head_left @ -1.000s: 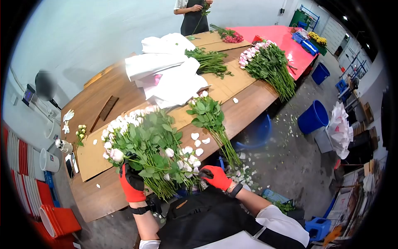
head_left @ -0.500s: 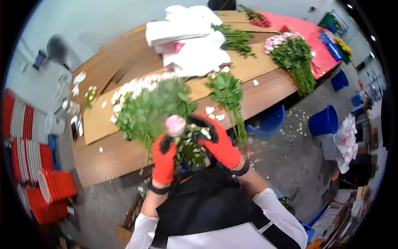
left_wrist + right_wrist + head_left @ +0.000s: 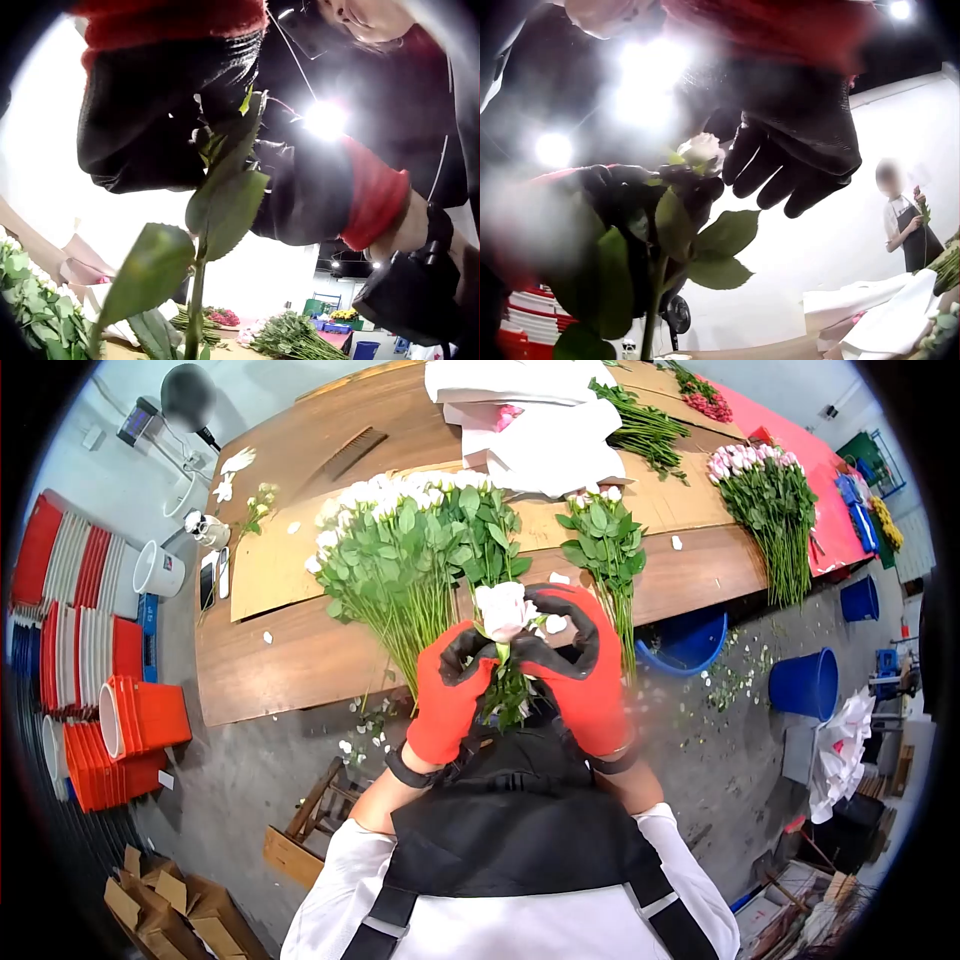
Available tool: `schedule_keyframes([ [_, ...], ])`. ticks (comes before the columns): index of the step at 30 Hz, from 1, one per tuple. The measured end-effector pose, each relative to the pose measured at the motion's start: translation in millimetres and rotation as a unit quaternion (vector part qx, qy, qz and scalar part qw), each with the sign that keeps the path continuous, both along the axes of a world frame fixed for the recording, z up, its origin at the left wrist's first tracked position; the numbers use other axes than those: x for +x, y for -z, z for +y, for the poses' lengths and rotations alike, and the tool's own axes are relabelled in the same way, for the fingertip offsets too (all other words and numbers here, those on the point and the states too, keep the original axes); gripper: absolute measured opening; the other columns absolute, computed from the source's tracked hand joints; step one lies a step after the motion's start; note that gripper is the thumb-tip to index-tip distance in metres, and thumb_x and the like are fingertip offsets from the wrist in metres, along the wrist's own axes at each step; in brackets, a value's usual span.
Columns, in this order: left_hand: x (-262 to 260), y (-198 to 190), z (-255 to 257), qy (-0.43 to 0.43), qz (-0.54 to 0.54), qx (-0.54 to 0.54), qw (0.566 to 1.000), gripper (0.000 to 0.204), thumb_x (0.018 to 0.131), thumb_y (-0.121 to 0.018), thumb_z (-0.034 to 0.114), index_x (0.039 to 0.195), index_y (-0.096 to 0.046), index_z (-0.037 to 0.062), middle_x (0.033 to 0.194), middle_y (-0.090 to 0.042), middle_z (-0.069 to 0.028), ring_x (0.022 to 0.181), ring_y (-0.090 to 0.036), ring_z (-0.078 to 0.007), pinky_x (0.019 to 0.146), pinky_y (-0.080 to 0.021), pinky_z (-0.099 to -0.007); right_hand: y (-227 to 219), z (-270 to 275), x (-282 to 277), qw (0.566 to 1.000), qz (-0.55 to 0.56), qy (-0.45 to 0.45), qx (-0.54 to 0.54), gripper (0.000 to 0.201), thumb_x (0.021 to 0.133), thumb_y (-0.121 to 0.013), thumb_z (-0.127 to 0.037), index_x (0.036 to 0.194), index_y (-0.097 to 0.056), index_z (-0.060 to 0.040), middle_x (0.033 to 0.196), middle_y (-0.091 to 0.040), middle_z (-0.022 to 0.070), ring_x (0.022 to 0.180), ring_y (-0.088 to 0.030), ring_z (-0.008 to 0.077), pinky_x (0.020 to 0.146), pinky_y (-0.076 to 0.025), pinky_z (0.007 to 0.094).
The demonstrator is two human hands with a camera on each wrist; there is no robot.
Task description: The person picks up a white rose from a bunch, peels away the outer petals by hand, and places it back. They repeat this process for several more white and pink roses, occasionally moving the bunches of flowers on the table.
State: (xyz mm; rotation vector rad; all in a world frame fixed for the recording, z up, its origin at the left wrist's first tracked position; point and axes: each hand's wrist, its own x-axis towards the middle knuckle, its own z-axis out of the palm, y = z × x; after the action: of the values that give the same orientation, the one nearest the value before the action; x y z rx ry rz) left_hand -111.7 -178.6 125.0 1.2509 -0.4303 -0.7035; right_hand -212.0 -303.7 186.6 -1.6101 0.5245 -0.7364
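A pale pink rose [image 3: 503,610] stands upright before the chest, its leafy stem hanging below. My gloved left hand [image 3: 447,678] pinches that stem just under the bloom, as the left wrist view also shows with the leaves [image 3: 225,202] below the fingers. Curled at the bloom's right side, my gloved right hand [image 3: 590,670] has its thumb and index finger at the outer petals. A loose white petal [image 3: 555,624] shows within its curl. In the right wrist view the other fingers [image 3: 802,161] of this hand spread loosely beside the bloom [image 3: 703,150].
A large rose bunch [image 3: 410,540] and a smaller one [image 3: 605,540] lie on the cardboard-covered table [image 3: 290,670]. White wrapping [image 3: 540,440], a brush [image 3: 355,452] and another rose bunch [image 3: 765,510] lie farther back. Blue buckets [image 3: 803,685] stand right, red crates [image 3: 145,715] left.
Both hands have left the large bunch and come together before the chest with one rose. The head view has swung, bringing more floor and boxes into sight.
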Motion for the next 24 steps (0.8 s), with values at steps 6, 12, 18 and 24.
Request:
schedule_keyframes([
  [6, -6.8, 5.3, -2.5, -0.013, -0.007, -0.005, 1.0, 0.033, 0.085, -0.059, -0.004, 0.118, -0.057, -0.0045, 0.101, -0.065, -0.0058, 0.092, -0.059, -0.0112, 0.083, -0.047, -0.0254, 12.3, 15.7, 2.3, 0.976, -0.079, 0.036, 0.2, 0.026, 0.081, -0.067, 0.002, 0.106, -0.063, -0.0018, 0.104, -0.064, 0.005, 0.093, -0.058, 0.0119, 0.081, -0.045, 0.025],
  [12, -6.4, -18.2, -8.8, -0.019, 0.08, -0.065, 0.994, 0.018, 0.086, -0.056, 0.0, 0.103, -0.061, -0.0035, 0.089, -0.062, 0.0004, 0.081, -0.053, -0.0068, 0.076, -0.043, -0.0222, 32.0, -4.3, 3.8, 0.932, -0.231, 0.002, 0.279, 0.027, 0.087, -0.053, 0.0, 0.114, -0.059, 0.0002, 0.107, -0.065, 0.0087, 0.104, -0.059, 0.0174, 0.093, -0.044, 0.0297],
  [18, 3.8, -11.3, -2.2, 0.027, -0.01, -0.018, 0.999, 0.031, 0.084, -0.06, -0.001, 0.115, -0.057, -0.0066, 0.095, -0.062, -0.0036, 0.089, -0.057, -0.0101, 0.083, -0.045, -0.0253, 0.4, -9.3, -12.8, 0.995, -0.097, -0.02, -0.026, 0.06, 0.068, -0.06, 0.012, 0.127, -0.055, 0.0001, 0.128, -0.054, 0.0128, 0.124, -0.048, 0.0237, 0.104, -0.037, 0.0341],
  [24, -2.0, 6.7, 1.9, 0.046, -0.057, 0.003, 0.997, 0.041, 0.082, -0.062, -0.003, 0.122, -0.054, -0.0056, 0.101, -0.064, -0.007, 0.098, -0.058, -0.0136, 0.086, -0.046, -0.0284, 4.8, -7.6, 4.6, 0.985, -0.099, 0.042, -0.138, 0.03, 0.07, -0.077, -0.001, 0.099, -0.069, -0.0037, 0.104, -0.066, 0.0099, 0.105, -0.059, 0.0283, 0.093, -0.045, 0.0377],
])
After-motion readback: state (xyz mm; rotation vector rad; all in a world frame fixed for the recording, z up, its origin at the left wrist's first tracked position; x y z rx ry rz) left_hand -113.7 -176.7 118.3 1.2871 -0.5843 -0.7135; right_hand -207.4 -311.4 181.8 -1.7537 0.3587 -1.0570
